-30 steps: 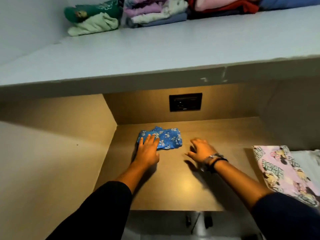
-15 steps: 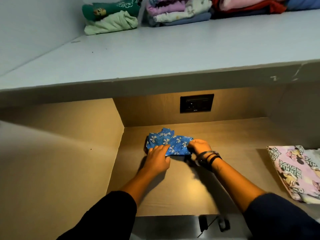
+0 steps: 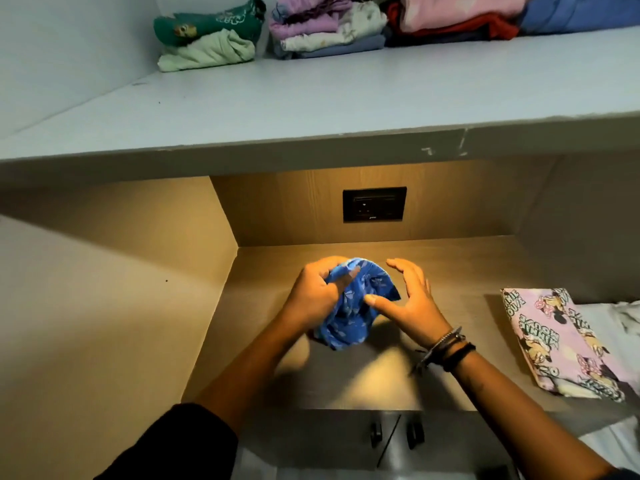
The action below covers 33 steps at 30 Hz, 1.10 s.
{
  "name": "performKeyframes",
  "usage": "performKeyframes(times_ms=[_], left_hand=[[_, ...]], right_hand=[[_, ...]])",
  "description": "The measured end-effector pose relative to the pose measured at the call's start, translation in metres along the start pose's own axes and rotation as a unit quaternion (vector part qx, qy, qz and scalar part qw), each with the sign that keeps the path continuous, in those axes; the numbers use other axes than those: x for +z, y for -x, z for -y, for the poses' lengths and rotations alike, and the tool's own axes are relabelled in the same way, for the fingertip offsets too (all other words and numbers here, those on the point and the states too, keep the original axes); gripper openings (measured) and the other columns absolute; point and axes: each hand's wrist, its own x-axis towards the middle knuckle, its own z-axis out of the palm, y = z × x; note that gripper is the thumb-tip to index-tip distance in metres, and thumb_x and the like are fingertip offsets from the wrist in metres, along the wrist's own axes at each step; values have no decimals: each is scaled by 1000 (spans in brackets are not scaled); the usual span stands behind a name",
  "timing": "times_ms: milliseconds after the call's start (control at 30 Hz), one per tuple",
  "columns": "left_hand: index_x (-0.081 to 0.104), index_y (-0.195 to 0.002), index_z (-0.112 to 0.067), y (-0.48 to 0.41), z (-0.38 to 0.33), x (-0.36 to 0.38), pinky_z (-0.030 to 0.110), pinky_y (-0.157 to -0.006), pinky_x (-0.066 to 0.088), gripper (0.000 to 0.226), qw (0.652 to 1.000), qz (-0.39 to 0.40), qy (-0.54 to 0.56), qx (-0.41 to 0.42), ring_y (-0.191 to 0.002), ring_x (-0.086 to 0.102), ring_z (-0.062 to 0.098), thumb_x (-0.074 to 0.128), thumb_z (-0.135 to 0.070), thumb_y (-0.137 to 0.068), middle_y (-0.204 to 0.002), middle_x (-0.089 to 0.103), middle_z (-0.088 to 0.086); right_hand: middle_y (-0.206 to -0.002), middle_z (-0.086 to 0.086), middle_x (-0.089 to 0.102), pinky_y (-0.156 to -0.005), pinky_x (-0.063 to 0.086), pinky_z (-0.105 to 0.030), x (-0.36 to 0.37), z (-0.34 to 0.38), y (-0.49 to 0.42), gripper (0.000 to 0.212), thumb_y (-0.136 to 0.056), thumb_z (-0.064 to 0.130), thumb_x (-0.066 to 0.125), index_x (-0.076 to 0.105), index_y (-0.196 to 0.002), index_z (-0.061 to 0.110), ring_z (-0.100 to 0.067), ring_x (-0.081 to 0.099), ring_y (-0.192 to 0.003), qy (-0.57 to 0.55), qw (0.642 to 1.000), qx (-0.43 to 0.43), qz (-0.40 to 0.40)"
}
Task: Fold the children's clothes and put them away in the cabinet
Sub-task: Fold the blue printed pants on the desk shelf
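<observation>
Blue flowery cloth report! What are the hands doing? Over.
Left hand grips bunched blue flower-print garment. Right hand open, thumb touching it. Pink cartoon-print cloth lies aside, right.

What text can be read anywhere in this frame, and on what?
"MINNIE MOUSE": repeated on the pink cloth, rotated, partly legible.
Socket: small mark at the bottom, too small to read.
Green garment: pale print, unreadable.
Blue cloth: flower print, no words.
</observation>
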Motion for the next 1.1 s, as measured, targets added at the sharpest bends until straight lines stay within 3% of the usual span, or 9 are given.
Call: performKeyframes(times_ms=[67,167,267,433,667,733,833,967,1100], left_hand=[[70,-92,-14,-4,-17,-12,39,-71,57,15,995,69,63,-31,-80,68,17,61,-25,-93,-86,74,8],[70,-95,-21,-4,-34,-32,23,-71,55,12,979,142,132,-56,-86,70,11,60,-28,-91,-90,75,-3],[65,-99,-13,0,-50,-34,28,-77,55,17,979,135,124,-87,-88,67,16,59,-28,-93,-95,71,4],[66,-81,-11,11,-74,-29,37,-68,54,23,994,-84,16,-69,-69,69,17,60,-28,-95,-76,73,4],[59,-74,-1,51,-102,37,51,-62,57,41,951,-298,-52,-59,-62,69,28,57,-37,-95,-75,71,19],[65,-79,-5,62,-110,61,49,-66,59,38,960,-272,-17,-61,-70,72,29,55,-37,-96,-76,73,14],[68,-107,-12,81,-117,86,42,-84,57,44,986,-125,97,-50,-97,71,23,45,-48,-94,-99,74,11],[57,-127,-28,107,-122,82,15,-92,48,57,963,57,264,-13,-118,59,2,18,-58,-96,-123,68,-9],[55,-133,-21,129,-132,65,24,-96,48,74,937,30,348,1,-127,55,17,28,-72,-88,-132,63,6]], right_hand=[[-135,7,46,-106,35,-29,-14,-7,-3,74,-73,29,83,45,-136,23,-9,43,-125,-35,997,7,73],[-105,3,70,-92,49,-31,-33,-7,-13,34,-77,10,79,64,-106,19,-10,65,-100,-114,978,12,177],[-76,4,74,-73,55,-28,-52,-6,-16,11,-78,0,71,68,-83,9,-8,67,-72,-206,961,5,185],[-69,-1,68,-63,53,-29,-93,14,-22,8,-81,15,69,64,-81,9,-13,62,-63,-343,933,5,109],[-63,-4,60,-49,41,-28,-94,70,9,24,-78,30,73,61,-72,10,-9,48,-55,-158,968,-96,-169],[-62,-3,62,-51,43,-29,-84,80,33,21,-79,27,73,61,-72,10,-7,49,-55,-158,965,-114,-174],[-70,-2,67,-60,48,-29,-71,89,71,14,-86,23,70,64,-77,13,-9,59,-62,-131,969,-153,-142],[-79,-8,65,-66,49,-33,-72,104,99,14,-93,18,62,66,-84,8,-19,61,-72,-159,960,-185,-134],[-106,-12,57,-83,44,-17,-75,124,125,22,-88,15,56,68,-106,11,-8,57,-97,-158,957,-245,-5]])
